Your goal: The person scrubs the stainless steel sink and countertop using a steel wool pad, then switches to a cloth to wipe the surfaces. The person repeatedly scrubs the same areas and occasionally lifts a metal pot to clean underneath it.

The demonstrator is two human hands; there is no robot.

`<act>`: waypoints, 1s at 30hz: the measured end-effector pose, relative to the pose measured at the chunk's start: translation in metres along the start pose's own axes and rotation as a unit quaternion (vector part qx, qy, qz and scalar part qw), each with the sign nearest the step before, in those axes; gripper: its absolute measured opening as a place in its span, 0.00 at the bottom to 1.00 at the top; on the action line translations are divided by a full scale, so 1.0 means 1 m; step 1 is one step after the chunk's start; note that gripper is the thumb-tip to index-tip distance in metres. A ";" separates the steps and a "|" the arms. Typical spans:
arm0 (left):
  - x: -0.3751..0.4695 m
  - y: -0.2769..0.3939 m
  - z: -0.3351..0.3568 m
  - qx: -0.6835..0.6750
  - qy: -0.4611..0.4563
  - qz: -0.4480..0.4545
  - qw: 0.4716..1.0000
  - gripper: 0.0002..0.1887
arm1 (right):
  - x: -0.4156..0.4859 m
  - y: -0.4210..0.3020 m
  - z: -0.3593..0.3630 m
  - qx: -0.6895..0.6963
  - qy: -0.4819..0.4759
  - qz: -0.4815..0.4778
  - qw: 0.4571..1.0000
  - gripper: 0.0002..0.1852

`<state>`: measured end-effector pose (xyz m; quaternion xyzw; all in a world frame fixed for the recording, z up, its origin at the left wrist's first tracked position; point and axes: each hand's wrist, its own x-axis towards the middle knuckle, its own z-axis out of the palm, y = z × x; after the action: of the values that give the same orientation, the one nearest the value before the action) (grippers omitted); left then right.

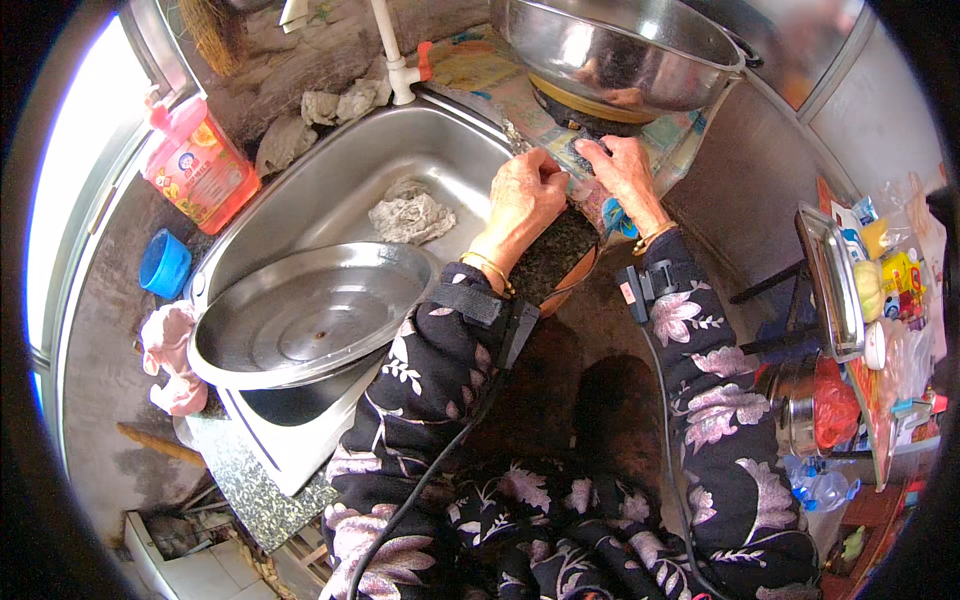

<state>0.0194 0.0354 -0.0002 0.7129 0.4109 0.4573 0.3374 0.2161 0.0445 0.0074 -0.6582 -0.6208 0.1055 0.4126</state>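
My right hand (621, 171) grips a dark grey scouring pad (586, 152), which looks like steel wool, over the patterned covering (480, 67) beside the sink. Just left of it, my left hand (529, 187) hovers at the counter edge with curled fingers; whether anything is in them is hidden. A crinkled shiny strip (516, 137) shows beyond its knuckles. In the stainless steel sink (300, 202) lies a wet, wadded grey cloth (412, 214). A wide metal basin (322, 319) rests tilted across the sink's near end.
A large steel pot (615, 60) stands on a round burner (592, 112) beyond my hands. By the sink are a tap with a red handle (425, 61), a pink detergent jug (199, 169), a blue cup (165, 264) and pink cloth (169, 337). A metal tray (831, 281) lies right.
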 end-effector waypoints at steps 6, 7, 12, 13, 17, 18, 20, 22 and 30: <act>0.000 -0.003 0.001 -0.012 0.019 -0.002 1.000 0.10 | -0.002 0.015 -0.034 -0.058 0.062 0.074 0.994 0.25; 0.000 -0.003 0.002 -0.018 0.021 -0.007 1.000 0.09 | -0.002 0.016 -0.034 -0.056 0.080 0.098 0.990 0.24; 0.000 0.000 0.003 -0.012 0.020 -0.017 1.000 0.09 | -0.004 -0.002 -0.008 0.200 -0.034 0.102 0.974 0.17; 0.000 0.001 0.003 -0.011 0.017 -0.026 0.999 0.09 | -0.004 -0.007 -0.004 0.224 -0.033 0.115 0.967 0.18; 0.001 0.002 0.002 -0.019 0.012 -0.027 0.999 0.10 | -0.009 -0.015 -0.006 0.145 -0.031 0.079 0.986 0.18; 0.001 0.001 0.002 -0.020 0.009 -0.029 0.999 0.10 | -0.009 -0.012 -0.010 0.105 -0.008 0.089 0.990 0.19; 0.000 0.000 0.001 -0.017 0.008 -0.025 1.000 0.10 | -0.009 -0.003 -0.022 0.063 0.008 0.064 0.996 0.19; 0.000 -0.001 0.001 -0.009 0.015 -0.017 1.000 0.10 | -0.009 0.005 -0.030 0.144 0.043 0.096 0.984 0.18; 0.001 0.001 0.003 -0.015 0.008 -0.025 1.000 0.09 | -0.007 -0.022 0.006 0.323 -0.062 0.126 0.936 0.15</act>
<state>0.0224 0.0356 0.0004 0.6937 0.4242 0.4606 0.3558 0.1950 0.0385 0.0163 -0.5548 -0.4893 0.3917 0.5472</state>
